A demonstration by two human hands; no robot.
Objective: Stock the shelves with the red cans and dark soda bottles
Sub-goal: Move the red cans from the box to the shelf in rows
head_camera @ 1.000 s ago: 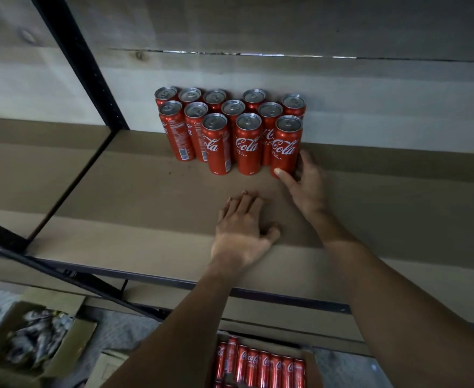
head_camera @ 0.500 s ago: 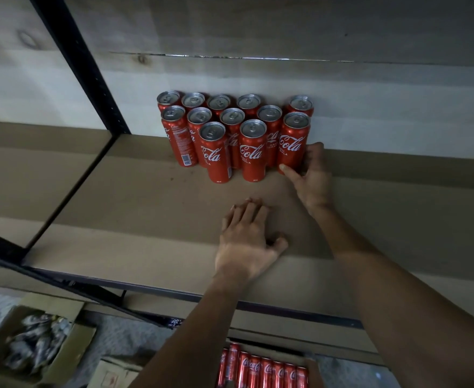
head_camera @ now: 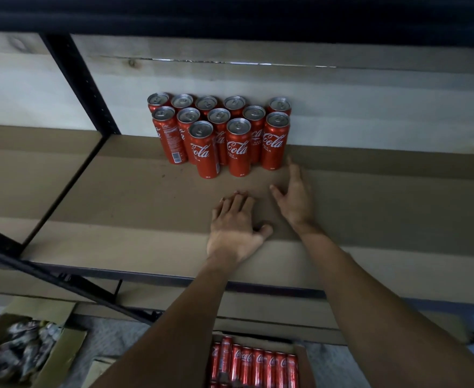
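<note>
Red cans [head_camera: 238, 147] upright at shelf [head_camera: 118, 208] back; left hand [head_camera: 234, 233] flat, right hand [head_camera: 294, 197] spread, both empty; best set next cans flush alongside.

Left hand [head_camera: 235, 229]: palm down and flat, fingers straight and close together, thumb out to the right. Right hand [head_camera: 294, 200]: further forward, fingers extended, index leading, thumb splayed left, holding nothing. The hands are just beside each other, not touching. Both forearms are bare and stretched forward, the right one angling in from the lower right.
</note>
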